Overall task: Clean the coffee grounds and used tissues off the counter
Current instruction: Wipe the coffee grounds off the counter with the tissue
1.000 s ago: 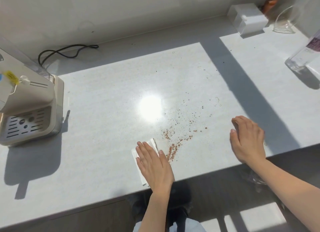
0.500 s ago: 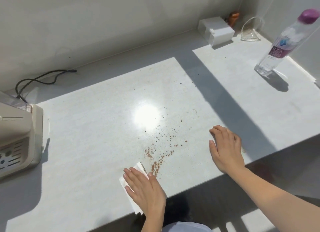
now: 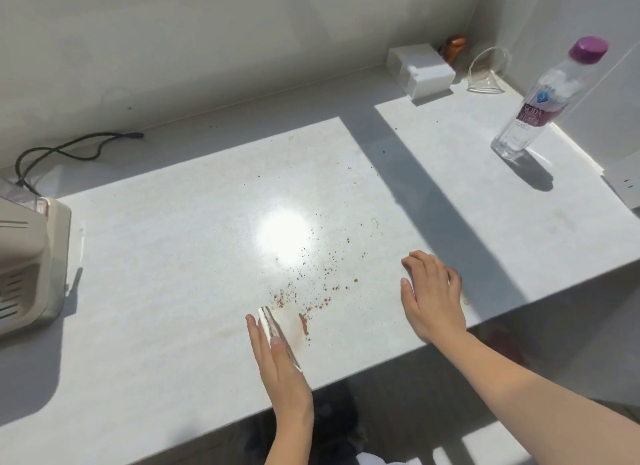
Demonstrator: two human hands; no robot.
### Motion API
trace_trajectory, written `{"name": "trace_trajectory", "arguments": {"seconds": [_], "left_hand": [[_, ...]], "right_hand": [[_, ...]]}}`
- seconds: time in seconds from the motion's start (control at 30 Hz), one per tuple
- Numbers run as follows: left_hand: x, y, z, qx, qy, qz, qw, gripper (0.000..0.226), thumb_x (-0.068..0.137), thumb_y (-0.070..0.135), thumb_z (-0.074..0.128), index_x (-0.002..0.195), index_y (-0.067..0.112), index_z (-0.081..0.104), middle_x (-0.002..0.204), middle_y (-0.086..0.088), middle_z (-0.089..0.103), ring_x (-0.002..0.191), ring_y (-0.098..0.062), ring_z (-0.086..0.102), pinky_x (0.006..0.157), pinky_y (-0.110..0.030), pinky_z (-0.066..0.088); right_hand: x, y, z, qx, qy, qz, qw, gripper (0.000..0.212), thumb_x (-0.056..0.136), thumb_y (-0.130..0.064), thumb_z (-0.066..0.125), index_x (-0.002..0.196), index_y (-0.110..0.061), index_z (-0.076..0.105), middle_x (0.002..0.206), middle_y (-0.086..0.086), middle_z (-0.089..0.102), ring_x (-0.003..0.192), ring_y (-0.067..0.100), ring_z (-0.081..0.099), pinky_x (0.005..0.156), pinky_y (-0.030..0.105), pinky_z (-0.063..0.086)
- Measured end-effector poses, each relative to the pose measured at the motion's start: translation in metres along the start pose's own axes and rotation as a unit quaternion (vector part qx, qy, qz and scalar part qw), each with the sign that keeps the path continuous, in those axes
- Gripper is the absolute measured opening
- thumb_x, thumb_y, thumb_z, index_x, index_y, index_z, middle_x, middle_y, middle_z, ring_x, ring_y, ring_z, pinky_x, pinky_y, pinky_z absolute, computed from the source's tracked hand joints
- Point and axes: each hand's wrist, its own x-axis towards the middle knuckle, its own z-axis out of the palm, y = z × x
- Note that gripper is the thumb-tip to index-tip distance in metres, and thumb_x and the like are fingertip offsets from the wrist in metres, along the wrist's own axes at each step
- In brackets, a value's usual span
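Observation:
Brown coffee grounds (image 3: 313, 274) lie scattered over the middle of the white counter (image 3: 173, 256), with a faint brown smear (image 3: 294, 329) near the front edge. My left hand (image 3: 277, 357) stands on its side just left of the smear and presses a white tissue (image 3: 267, 324) upright against its palm. My right hand (image 3: 431, 291) rests palm down to the right of the grounds with its fingers curled. A pale sliver shows beside its fingers; what it is I cannot tell.
A beige coffee machine (image 3: 27, 267) stands at the left edge with a black cable (image 3: 69, 149) behind it. At the back right are a white box (image 3: 420, 71), a brown object (image 3: 454, 47), a clear glass funnel (image 3: 488, 73) and a purple-capped soda bottle (image 3: 540, 104).
My left hand has turned from flat onto its side, lifting the tissue upright and leaving a brownish smear. The right hand has stayed in place. The camera has tilted up.

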Motion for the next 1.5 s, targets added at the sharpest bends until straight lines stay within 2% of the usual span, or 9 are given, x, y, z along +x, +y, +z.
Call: {"name": "trace_trajectory", "arguments": {"seconds": [0.33,0.47,0.57,0.63,0.77,0.97,1.1,1.27,1.5], "left_hand": [[0.012,0.047,-0.081,-0.350,-0.009,-0.197,0.916,0.027,0.096,0.030,0.042,0.105,0.018,0.065,0.085,0.003,0.076,0.081,-0.015,0.072,0.077,-0.035,0.048],[0.016,0.057,-0.098,-0.439,-0.097,-0.251,0.857,0.034,0.094,0.027,0.041,0.110,0.007,0.064,0.095,-0.009,0.074,0.088,-0.023,0.069,0.082,-0.039,0.049],[0.017,0.064,-0.109,-0.419,-0.182,-0.278,0.845,0.038,0.095,0.028,0.038,0.104,0.002,0.064,0.092,-0.016,0.075,0.079,-0.028,0.073,0.069,-0.038,0.055],[0.020,0.064,-0.119,-0.373,-0.220,-0.267,0.861,0.040,0.095,0.028,0.037,0.106,0.000,0.064,0.094,-0.017,0.075,0.078,-0.028,0.073,0.065,-0.036,0.057],[0.031,0.059,-0.141,-0.207,-0.256,-0.200,0.923,0.039,0.096,0.032,0.040,0.111,0.007,0.068,0.104,-0.012,0.074,0.088,-0.022,0.072,0.075,-0.035,0.052],[0.042,0.059,-0.156,-0.141,-0.295,-0.223,0.918,0.039,0.095,0.032,0.040,0.114,0.009,0.066,0.101,-0.012,0.074,0.086,-0.024,0.070,0.064,-0.031,0.053],[0.040,0.060,-0.146,-0.224,-0.306,-0.274,0.883,0.039,0.092,0.026,0.039,0.111,0.002,0.064,0.090,-0.015,0.074,0.074,-0.026,0.072,0.054,-0.029,0.056],[0.039,0.056,-0.123,-0.274,-0.307,-0.287,0.865,0.046,0.090,0.036,0.037,0.103,0.002,0.065,0.087,-0.019,0.072,0.073,-0.033,0.070,0.056,-0.034,0.056],[0.027,0.056,-0.078,-0.106,-0.393,-0.207,0.890,0.026,0.084,0.031,0.056,0.088,0.012,0.072,0.093,-0.006,0.071,0.080,-0.020,0.068,0.066,-0.029,0.053]], "right_hand": [[-0.019,-0.054,-0.023,0.260,0.046,0.116,0.958,0.029,0.094,-0.023,0.038,0.120,-0.022,0.050,0.121,0.000,0.059,0.109,0.016,0.049,0.094,0.030,0.037],[-0.054,-0.149,-0.045,0.545,-0.190,0.177,0.797,0.024,0.102,-0.030,0.039,0.112,-0.023,0.060,0.115,0.013,0.066,0.088,0.020,0.063,0.074,0.039,0.054],[-0.081,-0.197,-0.053,0.641,-0.391,0.191,0.632,0.045,0.096,-0.055,0.040,0.122,-0.027,0.062,0.123,0.002,0.068,0.111,0.021,0.066,0.087,0.038,0.055],[-0.092,-0.213,-0.057,0.663,-0.415,0.176,0.598,0.038,0.091,-0.053,0.053,0.119,-0.030,0.067,0.124,0.001,0.068,0.116,0.022,0.063,0.090,0.037,0.054],[-0.100,-0.224,-0.058,0.688,-0.364,0.155,0.609,0.039,0.090,-0.033,0.063,0.127,-0.021,0.060,0.127,0.009,0.066,0.119,0.029,0.061,0.104,0.052,0.044],[-0.109,-0.229,-0.051,0.671,-0.310,0.169,0.652,0.040,0.090,-0.018,0.063,0.129,-0.020,0.057,0.124,0.011,0.066,0.119,0.036,0.059,0.106,0.057,0.040],[-0.107,-0.227,-0.047,0.692,-0.290,0.200,0.630,0.036,0.092,-0.014,0.058,0.128,-0.012,0.056,0.115,0.011,0.070,0.096,0.021,0.068,0.071,0.031,0.055],[-0.093,-0.209,-0.051,0.702,-0.291,0.210,0.615,0.018,0.093,-0.009,0.051,0.103,-0.007,0.065,0.098,0.014,0.070,0.080,0.019,0.069,0.062,0.030,0.054],[-0.067,-0.152,-0.067,0.627,-0.323,0.160,0.691,0.047,0.093,-0.056,0.043,0.088,-0.020,0.072,0.097,0.007,0.074,0.090,0.021,0.069,0.073,0.030,0.053]]}}
